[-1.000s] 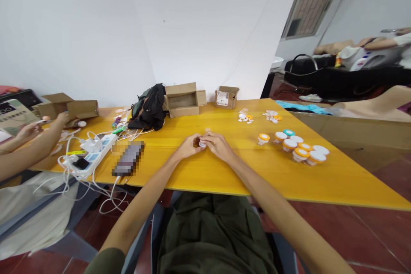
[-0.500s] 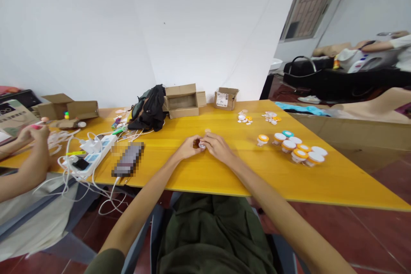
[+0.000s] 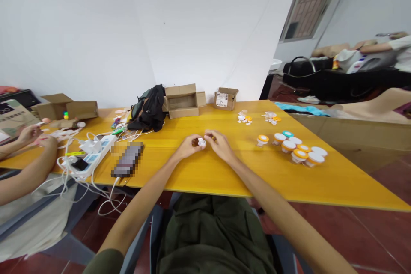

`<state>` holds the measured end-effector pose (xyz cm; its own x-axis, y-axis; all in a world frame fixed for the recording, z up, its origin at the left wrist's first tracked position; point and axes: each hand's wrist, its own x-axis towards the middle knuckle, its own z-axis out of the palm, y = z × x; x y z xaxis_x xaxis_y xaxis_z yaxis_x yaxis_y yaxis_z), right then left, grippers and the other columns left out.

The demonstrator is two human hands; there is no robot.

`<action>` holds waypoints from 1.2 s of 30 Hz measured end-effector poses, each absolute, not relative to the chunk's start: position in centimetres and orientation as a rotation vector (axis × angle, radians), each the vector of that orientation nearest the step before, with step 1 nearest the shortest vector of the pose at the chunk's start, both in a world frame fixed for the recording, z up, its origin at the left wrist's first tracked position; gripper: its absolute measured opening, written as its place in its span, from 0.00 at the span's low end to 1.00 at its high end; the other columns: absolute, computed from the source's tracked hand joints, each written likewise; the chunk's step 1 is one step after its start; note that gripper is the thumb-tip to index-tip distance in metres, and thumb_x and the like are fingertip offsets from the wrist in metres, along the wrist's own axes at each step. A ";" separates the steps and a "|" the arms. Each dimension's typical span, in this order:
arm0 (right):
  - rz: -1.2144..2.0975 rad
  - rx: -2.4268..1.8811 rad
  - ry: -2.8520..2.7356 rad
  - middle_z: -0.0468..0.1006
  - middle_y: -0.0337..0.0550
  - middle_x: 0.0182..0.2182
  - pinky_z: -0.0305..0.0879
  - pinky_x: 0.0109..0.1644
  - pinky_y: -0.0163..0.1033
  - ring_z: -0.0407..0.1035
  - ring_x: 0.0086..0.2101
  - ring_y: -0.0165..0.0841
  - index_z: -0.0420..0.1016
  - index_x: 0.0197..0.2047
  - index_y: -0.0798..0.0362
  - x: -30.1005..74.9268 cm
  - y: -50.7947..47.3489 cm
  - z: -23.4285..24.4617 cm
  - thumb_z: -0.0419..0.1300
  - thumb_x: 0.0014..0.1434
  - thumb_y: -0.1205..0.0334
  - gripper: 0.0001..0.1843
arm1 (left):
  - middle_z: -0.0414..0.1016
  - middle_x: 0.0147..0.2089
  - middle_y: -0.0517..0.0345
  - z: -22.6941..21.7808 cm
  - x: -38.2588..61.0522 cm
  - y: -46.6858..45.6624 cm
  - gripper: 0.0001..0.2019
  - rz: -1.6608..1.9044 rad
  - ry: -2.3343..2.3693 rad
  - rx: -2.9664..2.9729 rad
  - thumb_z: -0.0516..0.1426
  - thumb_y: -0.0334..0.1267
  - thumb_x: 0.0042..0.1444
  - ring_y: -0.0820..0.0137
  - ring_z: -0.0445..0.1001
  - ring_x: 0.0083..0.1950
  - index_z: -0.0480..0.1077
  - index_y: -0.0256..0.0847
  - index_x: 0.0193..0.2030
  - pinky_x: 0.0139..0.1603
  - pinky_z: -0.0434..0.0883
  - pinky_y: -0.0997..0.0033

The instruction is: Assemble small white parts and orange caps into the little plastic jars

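My L fingers (image 3: 194,150) hold a small clear pc (image 3: 201,142); R fingers (image 3: 210,133), loosely spread, just beside it. Prob. mid-adjustment; next move likely needs steady L grip.

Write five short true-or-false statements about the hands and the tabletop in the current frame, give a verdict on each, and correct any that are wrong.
1. The left hand has a small clear piece in its grip. True.
2. The right hand is resting on the power strip. False: it is close beside the left hand, and the power strip lies well to the person's left.
3. A teal lid shows among the lidded containers on the right. True.
4. The black bag lies to the right of the labelled box. False: it lies to the left of it.
5. The lidded containers stand to the right of both hands. True.
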<state>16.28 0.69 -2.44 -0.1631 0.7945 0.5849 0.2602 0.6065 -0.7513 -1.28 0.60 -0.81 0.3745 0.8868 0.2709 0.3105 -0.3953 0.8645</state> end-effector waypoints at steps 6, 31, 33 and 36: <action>1.192 -0.774 -1.491 0.81 0.42 0.37 0.73 0.39 0.41 0.74 0.37 0.36 0.77 0.38 0.49 16.0 1.0 -2.8 0.65 0.52 0.43 0.18 | 0.79 0.40 0.57 -0.1 -1.2 0.5 0.15 1.217 1.001 1.656 0.68 0.41 0.44 0.68 0.73 0.41 0.77 0.41 0.39 0.41 0.66 0.71; 1.415 -0.666 -1.299 0.79 0.40 0.31 0.72 0.39 0.38 0.72 0.32 0.32 0.81 0.34 0.49 15.5 0.2 -1.9 0.72 0.42 0.41 0.22 | 0.78 0.41 0.57 -0.2 -0.9 0.5 0.17 1.262 0.945 1.662 0.69 0.42 0.43 0.67 0.73 0.42 0.76 0.42 0.40 0.42 0.67 0.70; 1.385 -0.673 -1.299 0.80 0.40 0.32 0.72 0.39 0.38 0.72 0.33 0.33 0.80 0.33 0.49 15.5 0.3 -1.9 0.72 0.42 0.40 0.23 | 0.78 0.43 0.56 -0.3 -0.9 0.5 0.18 1.267 0.943 1.712 0.69 0.42 0.44 0.66 0.74 0.43 0.75 0.42 0.43 0.43 0.67 0.70; 1.342 -0.684 -1.312 0.80 0.40 0.32 0.71 0.38 0.38 0.71 0.33 0.32 0.80 0.34 0.49 15.6 0.4 -2.0 0.71 0.43 0.40 0.22 | 0.78 0.44 0.55 -0.3 -0.9 0.5 0.18 1.273 0.948 1.822 0.68 0.42 0.46 0.65 0.74 0.45 0.75 0.42 0.44 0.45 0.68 0.69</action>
<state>15.59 0.43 -2.00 -0.2483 0.9295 0.2726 -0.2935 0.1960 -0.9357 -0.88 0.49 -0.34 0.2456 0.8668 0.4340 0.1677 -0.4790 0.8617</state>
